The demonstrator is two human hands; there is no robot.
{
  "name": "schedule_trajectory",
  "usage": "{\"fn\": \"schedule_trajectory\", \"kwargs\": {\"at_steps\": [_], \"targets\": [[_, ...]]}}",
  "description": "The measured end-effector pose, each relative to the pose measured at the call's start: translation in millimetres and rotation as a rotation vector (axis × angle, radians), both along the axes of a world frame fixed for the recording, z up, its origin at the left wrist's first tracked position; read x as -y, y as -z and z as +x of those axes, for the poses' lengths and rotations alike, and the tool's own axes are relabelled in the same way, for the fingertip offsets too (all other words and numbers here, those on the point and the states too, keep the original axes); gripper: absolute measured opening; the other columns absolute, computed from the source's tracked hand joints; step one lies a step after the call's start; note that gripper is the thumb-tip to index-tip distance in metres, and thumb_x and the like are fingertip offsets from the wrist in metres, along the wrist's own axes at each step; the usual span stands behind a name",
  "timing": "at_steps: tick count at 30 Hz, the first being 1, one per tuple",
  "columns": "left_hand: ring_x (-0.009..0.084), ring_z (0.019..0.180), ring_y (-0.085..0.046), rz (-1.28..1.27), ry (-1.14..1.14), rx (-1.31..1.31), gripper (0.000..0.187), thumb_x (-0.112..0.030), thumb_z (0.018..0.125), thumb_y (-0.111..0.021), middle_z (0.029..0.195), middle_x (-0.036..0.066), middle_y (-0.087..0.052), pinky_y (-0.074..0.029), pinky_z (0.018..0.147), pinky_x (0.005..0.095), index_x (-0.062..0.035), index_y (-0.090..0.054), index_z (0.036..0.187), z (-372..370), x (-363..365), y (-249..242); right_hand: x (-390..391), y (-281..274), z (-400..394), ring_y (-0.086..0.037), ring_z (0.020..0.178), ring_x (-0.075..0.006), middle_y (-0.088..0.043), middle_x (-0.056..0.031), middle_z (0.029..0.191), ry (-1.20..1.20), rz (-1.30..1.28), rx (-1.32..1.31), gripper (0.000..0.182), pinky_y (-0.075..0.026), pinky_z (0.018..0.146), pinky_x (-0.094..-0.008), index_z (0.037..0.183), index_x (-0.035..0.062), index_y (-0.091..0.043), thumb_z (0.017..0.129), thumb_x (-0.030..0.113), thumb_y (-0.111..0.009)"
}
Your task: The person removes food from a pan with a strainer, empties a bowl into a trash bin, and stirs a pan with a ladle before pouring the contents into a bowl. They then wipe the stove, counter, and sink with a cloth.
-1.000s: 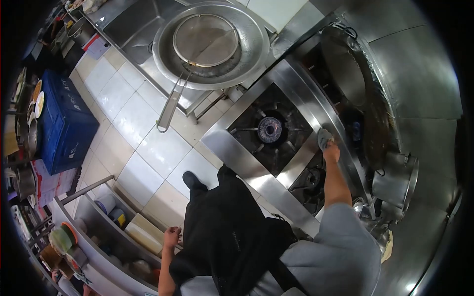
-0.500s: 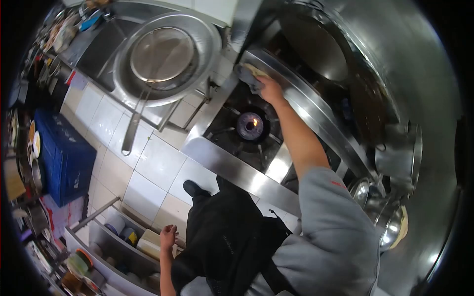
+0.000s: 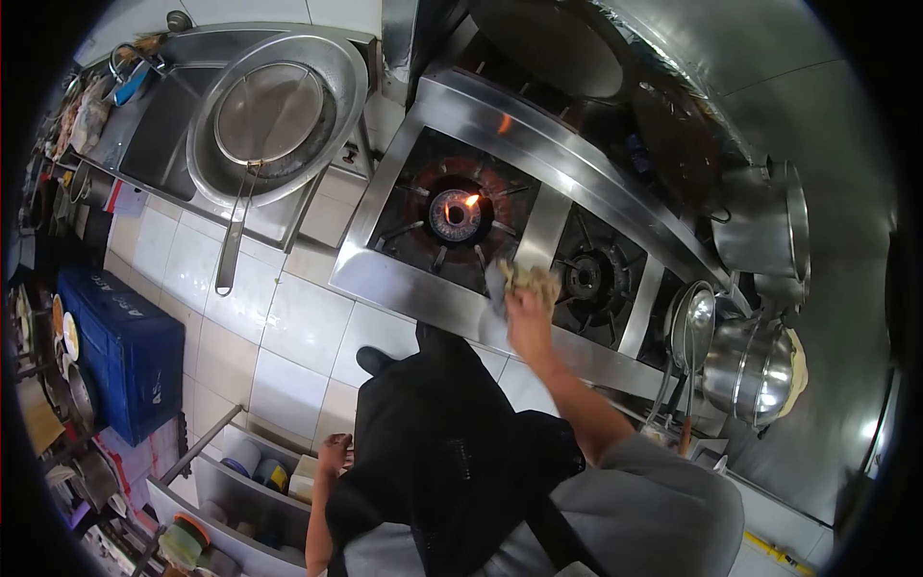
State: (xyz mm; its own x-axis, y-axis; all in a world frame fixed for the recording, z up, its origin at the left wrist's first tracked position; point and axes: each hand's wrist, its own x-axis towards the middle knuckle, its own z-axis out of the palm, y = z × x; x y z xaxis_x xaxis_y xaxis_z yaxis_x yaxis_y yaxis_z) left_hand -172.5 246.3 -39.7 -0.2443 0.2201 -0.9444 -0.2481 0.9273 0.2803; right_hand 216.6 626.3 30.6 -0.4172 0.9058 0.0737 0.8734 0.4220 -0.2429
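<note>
Cloth sits bunched in the right hand, protruding forward.

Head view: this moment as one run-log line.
right hand: holding cloth at stove's front edge | left hand: beside apron, grip unclear | burner: flame visible | strainer: in bowl, handle over rim

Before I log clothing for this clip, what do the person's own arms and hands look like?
A loose grey fabric short sleeve covers the upper right arm and ends near the elbow; the right forearm below is bare. The left forearm is bare too. Neither the right hand nor the left hand wears a glove.
</note>
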Motion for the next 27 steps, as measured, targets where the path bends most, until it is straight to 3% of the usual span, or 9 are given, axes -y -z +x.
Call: {"fn": "schedule_trajectory", "kwargs": {"at_steps": [4,6,7,9,13,18,23,26,27], "targets": [[0.0179,0.071,-0.070,-0.054,0.035,-0.011,0.032,-0.029,0.094,-0.067,0.089,0.006,-0.068,-0.056,0.054,0.0329,-0.0027,-0.063,0.112,-12,6,9,-10,5,13,-0.050,0.125,-0.0350,-0.057,-0.0135,0.126,-0.058,0.097,0.113,0.036,-0.039,0.109,-0.0496,0.120,0.0081,-0.069,0.085,0.011,-0.063],[0.0175,0.071,-0.070,0.542,0.560,-0.215,0.034,-0.031,0.094,-0.066,0.091,0.007,-0.068,-0.057,0.055,0.0332,-0.0025,-0.063,0.113,-30,41,39,-77,10,22,-0.046,0.132,-0.0372,-0.055,-0.0167,0.134,-0.032,0.091,0.275,0.041,-0.037,0.112,-0.0493,0.124,0.0060,-0.067,0.084,0.010,-0.060],[0.0175,0.071,-0.070,0.533,0.562,-0.223,0.034,-0.031,0.094,-0.066,0.091,0.007,-0.068,-0.057,0.055,0.0332,-0.0025,-0.063,0.113,-31,31,28,-117,2,23,-0.047,0.130,-0.0381,-0.056,-0.0172,0.131,-0.017,0.156,0.300,0.037,-0.042,0.108,-0.0477,0.120,0.0051,-0.068,0.083,0.010,-0.060],[0.0163,0.073,-0.069,-0.043,0.108,-0.070,0.035,-0.031,0.094,-0.066,0.094,0.007,-0.069,-0.056,0.056,0.0314,-0.0020,-0.063,0.114,-27,-9,-4,-203,2,27,-0.049,0.125,-0.0404,-0.056,-0.0183,0.121,0.096,0.039,0.266,0.025,-0.048,0.099,-0.0469,0.106,0.0027,-0.071,0.085,0.009,-0.060],[0.0157,0.078,-0.069,0.020,0.052,-0.147,0.036,-0.031,0.094,-0.066,0.095,0.006,-0.069,-0.053,0.057,0.0289,-0.0020,-0.064,0.115,-23,-43,-33,-224,-16,18,-0.051,0.123,-0.0391,-0.056,-0.0197,0.116,0.105,-0.105,0.328,0.019,-0.048,0.099,-0.0472,0.099,0.0012,-0.071,0.086,0.008,-0.059],[0.0163,0.078,-0.069,0.097,-0.037,-0.075,0.036,-0.030,0.094,-0.066,0.094,0.006,-0.069,-0.052,0.058,0.0299,-0.0019,-0.064,0.115,-6,-56,-12,-91,0,21,-0.051,0.122,-0.0387,-0.056,-0.0195,0.126,-0.162,0.154,0.171,0.023,-0.043,0.105,-0.0504,0.100,0.0018,-0.072,0.079,0.006,-0.063],[0.0153,0.076,-0.068,-0.026,0.075,-0.008,0.034,-0.031,0.094,-0.067,0.093,0.005,-0.069,-0.052,0.057,0.0305,-0.0036,-0.065,0.114,11,-41,4,-151,0,32,-0.051,0.124,-0.0377,-0.056,-0.0182,0.132,-0.138,0.076,0.194,0.036,-0.044,0.105,-0.0475,0.115,0.0019,-0.069,0.080,0.007,-0.063],[0.0160,0.075,-0.068,-0.044,0.142,-0.003,0.031,-0.029,0.095,-0.067,0.093,0.004,-0.070,-0.052,0.056,0.0306,-0.0044,-0.065,0.113,9,-41,-5,-253,0,48,-0.052,0.124,-0.0403,-0.054,-0.0181,0.138,0.230,-0.259,-0.022,0.042,-0.049,0.098,-0.0459,0.131,0.0076,-0.059,0.089,0.011,-0.058],[0.0165,0.077,-0.069,-0.035,0.139,0.018,0.032,-0.030,0.095,-0.066,0.095,0.005,-0.070,-0.053,0.057,0.0316,-0.0044,-0.064,0.114,2,-36,4,-267,-23,48,-0.053,0.121,-0.0406,-0.055,-0.0166,0.136,0.050,-0.210,0.440,0.044,-0.050,0.096,-0.0459,0.134,0.0111,-0.057,0.090,0.013,-0.057]]}}
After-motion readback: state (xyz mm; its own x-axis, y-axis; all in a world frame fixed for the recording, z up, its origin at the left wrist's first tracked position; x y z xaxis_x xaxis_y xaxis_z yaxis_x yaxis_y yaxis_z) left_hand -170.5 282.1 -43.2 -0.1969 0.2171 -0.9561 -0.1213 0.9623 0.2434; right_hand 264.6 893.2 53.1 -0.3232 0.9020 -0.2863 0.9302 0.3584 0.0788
